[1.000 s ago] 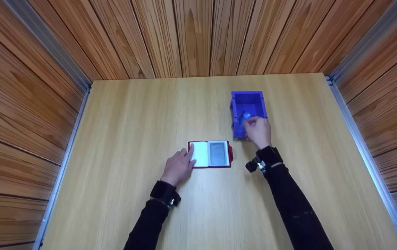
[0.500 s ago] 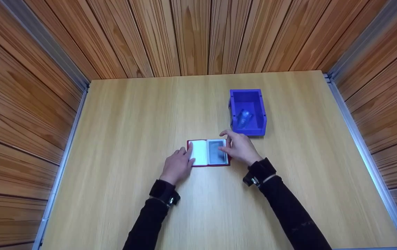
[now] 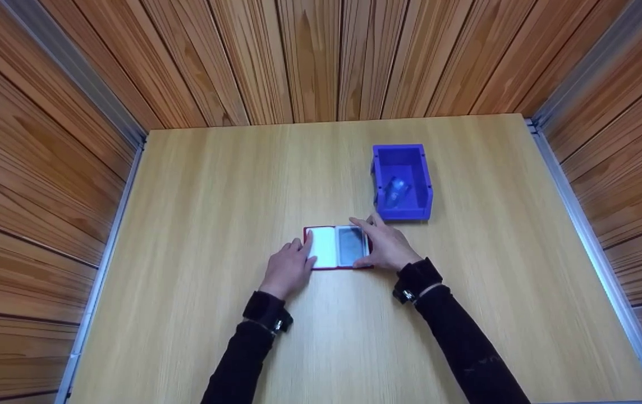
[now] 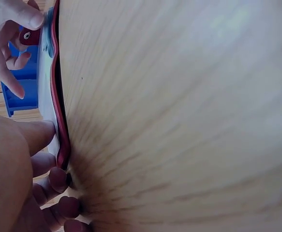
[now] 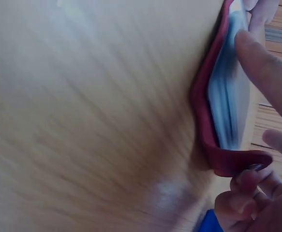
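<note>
A small red card holder [image 3: 324,247] lies spread open on the table, white page on the left, grey-blue page on the right. My left hand [image 3: 287,270] rests at its left edge, index finger and thumb on the white page. In the left wrist view the other fingers [image 4: 66,207] touch the table by the cover's edge. My right hand [image 3: 388,245] spans the right page with thumb and index finger apart. The right wrist view shows the thumb [image 5: 249,46] at the clear sleeves and the other fingers beside the red snap flap [image 5: 235,162].
A blue-purple bin [image 3: 403,214] stands behind my right hand. Inside it lies a clear, bluish item [image 3: 395,192] whose kind I cannot tell. Wood-plank walls with metal edge rails enclose the table [image 3: 231,185] at the back and sides.
My right hand has come from the bin to the holder's right page, and its thumb has slid down to the near edge. My left hand has stayed at the left page.
</note>
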{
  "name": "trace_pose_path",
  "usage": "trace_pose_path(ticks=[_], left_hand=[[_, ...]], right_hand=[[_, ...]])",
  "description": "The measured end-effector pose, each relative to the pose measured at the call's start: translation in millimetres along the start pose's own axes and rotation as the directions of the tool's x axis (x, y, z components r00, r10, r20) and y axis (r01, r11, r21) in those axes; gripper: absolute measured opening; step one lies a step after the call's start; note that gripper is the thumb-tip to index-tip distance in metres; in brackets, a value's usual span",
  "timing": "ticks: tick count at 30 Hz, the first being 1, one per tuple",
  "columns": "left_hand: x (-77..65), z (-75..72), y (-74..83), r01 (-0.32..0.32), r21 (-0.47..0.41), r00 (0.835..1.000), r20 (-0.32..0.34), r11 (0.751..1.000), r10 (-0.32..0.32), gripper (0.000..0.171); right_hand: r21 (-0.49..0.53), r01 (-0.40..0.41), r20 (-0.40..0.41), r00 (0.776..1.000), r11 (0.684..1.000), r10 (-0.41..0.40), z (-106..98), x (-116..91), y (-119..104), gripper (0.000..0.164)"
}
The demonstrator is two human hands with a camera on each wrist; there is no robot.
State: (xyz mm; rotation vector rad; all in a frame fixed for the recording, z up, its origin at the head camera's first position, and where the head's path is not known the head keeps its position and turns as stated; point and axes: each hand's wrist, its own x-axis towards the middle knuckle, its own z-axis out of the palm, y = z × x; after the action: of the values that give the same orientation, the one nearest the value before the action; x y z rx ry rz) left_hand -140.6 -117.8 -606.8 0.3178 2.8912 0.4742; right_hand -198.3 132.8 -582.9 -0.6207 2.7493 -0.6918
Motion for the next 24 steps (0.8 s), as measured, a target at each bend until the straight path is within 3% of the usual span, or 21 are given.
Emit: trace_pose_path(ticks=[24], left_hand=[[-2.1, -1.4, -1.4, -0.036, -0.019, 0.999, -0.029, 0.999, 0.036, 0.061]], right_hand=[[0.036, -0.009, 0.018, 1.0, 0.999, 0.009, 3.1, 2.7, 6.0, 0.101]])
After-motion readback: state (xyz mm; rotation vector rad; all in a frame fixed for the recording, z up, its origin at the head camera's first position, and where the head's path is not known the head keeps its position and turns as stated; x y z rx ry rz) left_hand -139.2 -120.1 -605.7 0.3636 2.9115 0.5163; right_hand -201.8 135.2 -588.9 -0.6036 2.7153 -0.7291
